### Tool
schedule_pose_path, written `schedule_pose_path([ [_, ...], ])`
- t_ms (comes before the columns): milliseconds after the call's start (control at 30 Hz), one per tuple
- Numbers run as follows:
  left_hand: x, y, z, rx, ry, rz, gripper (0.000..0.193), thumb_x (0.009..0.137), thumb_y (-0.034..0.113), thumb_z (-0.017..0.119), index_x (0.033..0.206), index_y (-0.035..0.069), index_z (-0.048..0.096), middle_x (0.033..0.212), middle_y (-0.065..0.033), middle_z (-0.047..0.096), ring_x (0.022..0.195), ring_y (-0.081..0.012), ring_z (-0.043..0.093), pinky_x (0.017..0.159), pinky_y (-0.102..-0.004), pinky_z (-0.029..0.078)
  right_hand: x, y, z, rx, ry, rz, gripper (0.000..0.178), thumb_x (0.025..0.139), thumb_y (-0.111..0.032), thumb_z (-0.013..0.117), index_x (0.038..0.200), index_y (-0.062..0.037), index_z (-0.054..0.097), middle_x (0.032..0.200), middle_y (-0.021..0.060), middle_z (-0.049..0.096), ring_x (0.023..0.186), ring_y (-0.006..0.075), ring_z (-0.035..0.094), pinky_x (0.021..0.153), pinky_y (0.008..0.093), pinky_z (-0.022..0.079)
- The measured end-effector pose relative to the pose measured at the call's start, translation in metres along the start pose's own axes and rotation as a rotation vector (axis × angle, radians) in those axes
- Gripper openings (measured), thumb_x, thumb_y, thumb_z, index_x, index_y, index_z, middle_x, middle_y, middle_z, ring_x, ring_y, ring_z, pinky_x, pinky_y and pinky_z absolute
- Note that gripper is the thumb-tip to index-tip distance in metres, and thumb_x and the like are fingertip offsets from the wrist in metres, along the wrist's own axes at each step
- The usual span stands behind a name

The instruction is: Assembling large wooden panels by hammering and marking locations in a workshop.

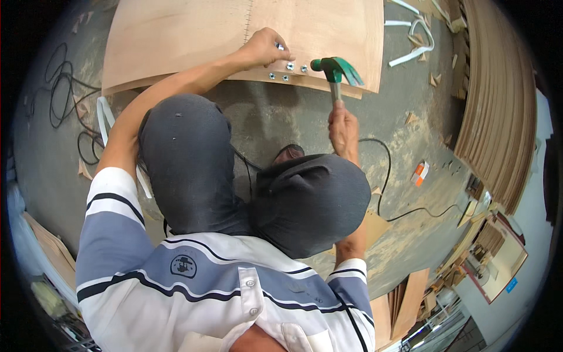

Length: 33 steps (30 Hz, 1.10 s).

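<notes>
A pale plywood sheet (176,35) lies in front of my knees, with a second sheet edge showing under its near side. My left hand (265,48) rests over the sheet near that edge, fingers pinched on a small shiny T-nut (280,46). Several similar T-nuts (290,67) sit close by along the near edge. To the right, my right hand (343,126) grips the handle of a claw hammer (332,67). The hammer's green head is over the sheet's near edge, just right of the T-nuts, its claw pointing right.
Tall stacked plywood sheets (498,105) stand at the right. Black cable (58,88) loops over the floor at the left, and another cable runs at the right. White strips (413,44), wood scraps and a small orange-and-white box (420,173) lie about the floor.
</notes>
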State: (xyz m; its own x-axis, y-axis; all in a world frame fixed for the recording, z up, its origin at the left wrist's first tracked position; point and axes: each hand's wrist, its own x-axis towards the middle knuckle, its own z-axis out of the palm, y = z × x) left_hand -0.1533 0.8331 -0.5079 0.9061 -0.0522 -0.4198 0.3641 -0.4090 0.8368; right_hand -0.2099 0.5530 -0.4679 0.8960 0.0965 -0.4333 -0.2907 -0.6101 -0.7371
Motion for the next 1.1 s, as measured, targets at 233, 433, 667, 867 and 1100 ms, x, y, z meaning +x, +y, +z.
schedule_pose_path([
  [233,-0.001,-0.042,-0.141,-0.621,0.456,-0.082,0.023,0.082,0.027,0.074,0.073,0.008,0.063,0.062,-0.0002,0.053,0.046,-0.0087,0.042,0.039,-0.0228,0.033,-0.043,-0.166,-0.07,0.492,-0.129,-0.747,0.046,0.097,-0.047,0.037,0.08,-0.0088,0.055,0.056,0.0002,0.045,0.043,0.0138,0.042,0.04,0.0251,0.035],
  [433,-0.051,-0.04,-0.206,-1.048,0.504,-0.002,0.014,0.087,0.015,0.067,0.08,0.009,0.057,0.064,0.0006,0.051,0.047,-0.0027,0.044,0.032,-0.0111,0.028,0.014,-0.012,0.02,-0.608,-0.04,-0.379,0.051,0.097,-0.037,0.039,0.068,0.0024,0.054,0.06,0.0149,0.053,0.061,0.0245,0.052,0.061,0.0388,0.043],
  [667,-0.04,0.013,-0.169,-1.379,0.224,0.135,0.015,0.086,0.012,0.067,0.082,0.005,0.055,0.068,-0.0002,0.052,0.051,-0.0028,0.047,0.034,-0.0104,0.032,-0.03,-0.208,-0.091,0.228,0.286,-0.448,0.059,0.091,-0.064,0.039,0.075,-0.0098,0.055,0.056,-0.0018,0.042,0.043,0.0073,0.036,0.035,0.0237,0.026],
  [867,-0.078,-0.001,-0.199,-1.453,0.417,0.11,0.011,0.084,0.003,0.064,0.082,0.004,0.053,0.069,-0.0025,0.053,0.056,-0.0067,0.053,0.037,-0.0119,0.037,0.029,-0.086,-0.034,-0.236,0.723,-1.258,0.045,0.093,-0.042,0.046,0.071,-0.0044,0.056,0.065,0.0136,0.056,0.07,0.0345,0.056,0.063,0.0424,0.046],
  [1100,-0.054,-0.022,-0.184,-1.496,0.247,0.16,0.003,0.09,0.001,0.057,0.088,0.002,0.055,0.075,-0.0043,0.056,0.063,-0.0073,0.055,0.042,-0.0122,0.039,0.016,-0.111,-0.028,-0.289,-0.001,-0.336,0.051,0.098,-0.04,0.041,0.067,-0.0013,0.052,0.056,0.0076,0.049,0.052,0.0156,0.05,0.046,0.0314,0.036],
])
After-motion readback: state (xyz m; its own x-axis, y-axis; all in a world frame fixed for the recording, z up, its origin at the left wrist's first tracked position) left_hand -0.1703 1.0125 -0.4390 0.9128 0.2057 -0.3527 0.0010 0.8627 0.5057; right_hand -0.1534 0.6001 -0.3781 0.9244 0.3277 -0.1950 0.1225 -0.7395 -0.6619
